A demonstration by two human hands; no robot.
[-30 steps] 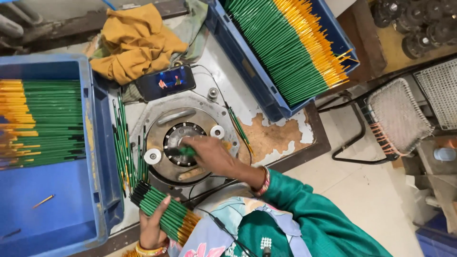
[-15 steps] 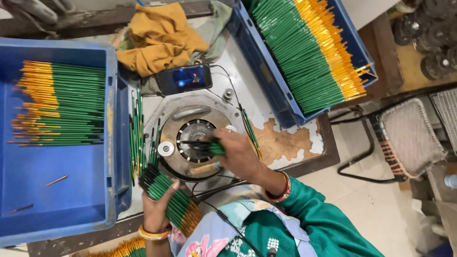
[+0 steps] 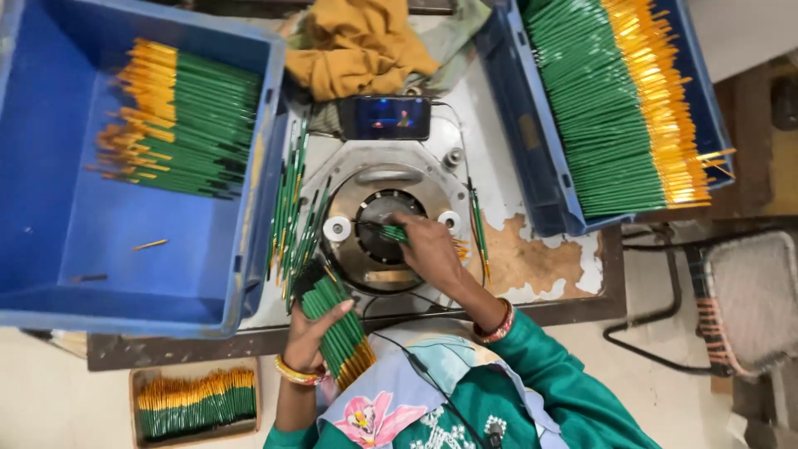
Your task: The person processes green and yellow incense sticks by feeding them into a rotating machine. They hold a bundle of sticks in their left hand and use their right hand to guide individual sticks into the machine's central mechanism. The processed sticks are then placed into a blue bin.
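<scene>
Now pencil (image 3: 394,234) betw. R fingers (image 3: 409,226).

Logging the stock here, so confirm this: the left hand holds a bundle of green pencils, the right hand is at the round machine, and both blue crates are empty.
Not quite. In the head view the left hand holds the bundle of green pencils and the right hand is at the round machine, but both blue crates hold green pencils.

From my right hand (image 3: 428,249) over the round metal machine (image 3: 378,229), the way to 12 o'clock is blocked by a phone (image 3: 386,117) and a mustard cloth (image 3: 357,50). Blue crate walls close 9 o'clock (image 3: 258,208) and 2 o'clock (image 3: 524,150). Loose green pencils (image 3: 287,208) crowd 10 o'clock. I see bare tabletop (image 3: 532,266) at 3 o'clock.
</scene>
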